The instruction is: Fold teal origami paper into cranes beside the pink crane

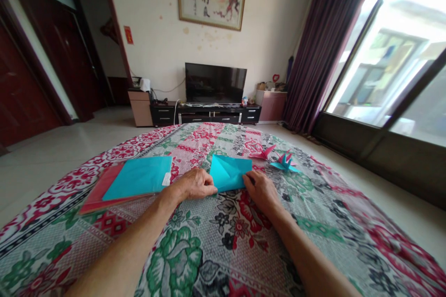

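Observation:
A creased blue sheet of paper (230, 171) lies on the patterned tablecloth (240, 241) between my hands. My left hand (197, 184) has its fingers closed at the sheet's lower left corner. At the right edge of the sheet, the fingers of my right hand (260, 188) pinch the paper. Further left rests a stack of paper with a blue sheet (139, 176) on top and red sheets (99, 188) beneath, partly inside a clear sleeve with a white label.
Beyond my right hand stand a folded pink paper crane (265, 153) and a blue one (285, 163), with more pink paper behind it. Past the table's far edge is a television (216, 83) on a black cabinet (251, 114).

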`<action>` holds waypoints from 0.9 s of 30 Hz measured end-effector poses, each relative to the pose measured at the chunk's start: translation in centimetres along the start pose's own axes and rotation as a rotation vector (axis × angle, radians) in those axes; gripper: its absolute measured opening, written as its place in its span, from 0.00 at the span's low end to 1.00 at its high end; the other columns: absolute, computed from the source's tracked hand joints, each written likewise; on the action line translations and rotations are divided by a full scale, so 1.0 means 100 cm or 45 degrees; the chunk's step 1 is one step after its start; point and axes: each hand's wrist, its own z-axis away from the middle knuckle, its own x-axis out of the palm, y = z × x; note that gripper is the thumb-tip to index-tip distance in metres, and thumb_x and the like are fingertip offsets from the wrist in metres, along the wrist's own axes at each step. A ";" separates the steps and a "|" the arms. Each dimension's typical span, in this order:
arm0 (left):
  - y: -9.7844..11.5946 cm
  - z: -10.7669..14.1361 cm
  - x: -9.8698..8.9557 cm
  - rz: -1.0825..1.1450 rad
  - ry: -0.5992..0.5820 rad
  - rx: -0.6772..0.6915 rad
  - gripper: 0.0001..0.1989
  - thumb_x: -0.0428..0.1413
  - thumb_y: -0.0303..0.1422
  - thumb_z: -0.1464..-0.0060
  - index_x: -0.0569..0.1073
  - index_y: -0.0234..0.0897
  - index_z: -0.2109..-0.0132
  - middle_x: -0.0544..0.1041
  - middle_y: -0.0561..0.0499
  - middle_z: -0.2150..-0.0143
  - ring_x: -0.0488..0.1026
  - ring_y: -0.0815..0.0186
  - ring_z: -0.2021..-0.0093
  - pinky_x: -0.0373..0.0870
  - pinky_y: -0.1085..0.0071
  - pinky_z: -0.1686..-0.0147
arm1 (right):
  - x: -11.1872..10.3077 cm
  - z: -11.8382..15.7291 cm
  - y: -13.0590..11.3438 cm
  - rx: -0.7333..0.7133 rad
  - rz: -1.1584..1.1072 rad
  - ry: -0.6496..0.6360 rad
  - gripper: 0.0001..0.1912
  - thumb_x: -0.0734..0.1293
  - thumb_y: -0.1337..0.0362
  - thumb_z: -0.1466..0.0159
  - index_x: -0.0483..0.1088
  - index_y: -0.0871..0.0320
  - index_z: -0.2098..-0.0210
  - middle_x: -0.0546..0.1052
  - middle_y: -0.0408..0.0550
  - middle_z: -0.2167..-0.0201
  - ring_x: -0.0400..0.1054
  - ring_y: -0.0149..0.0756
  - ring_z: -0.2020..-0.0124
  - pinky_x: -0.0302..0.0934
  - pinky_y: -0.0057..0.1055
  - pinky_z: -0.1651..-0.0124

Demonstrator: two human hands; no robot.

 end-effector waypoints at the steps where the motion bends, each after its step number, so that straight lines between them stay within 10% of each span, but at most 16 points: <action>1: 0.000 0.000 0.000 -0.004 -0.004 -0.004 0.14 0.51 0.40 0.53 0.76 0.36 0.73 0.70 0.55 0.79 0.63 0.73 0.77 0.54 0.77 0.77 | 0.001 -0.001 0.000 -0.001 0.021 -0.014 0.14 0.57 0.59 0.38 0.71 0.57 0.71 0.75 0.47 0.72 0.67 0.34 0.69 0.54 0.27 0.65; 27: 0.004 0.004 -0.010 0.023 -0.241 -0.061 0.11 0.49 0.29 0.61 0.75 0.36 0.72 0.73 0.54 0.76 0.64 0.72 0.78 0.53 0.76 0.81 | 0.005 -0.013 0.007 -0.012 0.122 -0.120 0.11 0.61 0.57 0.39 0.72 0.55 0.69 0.75 0.46 0.71 0.68 0.35 0.68 0.54 0.28 0.65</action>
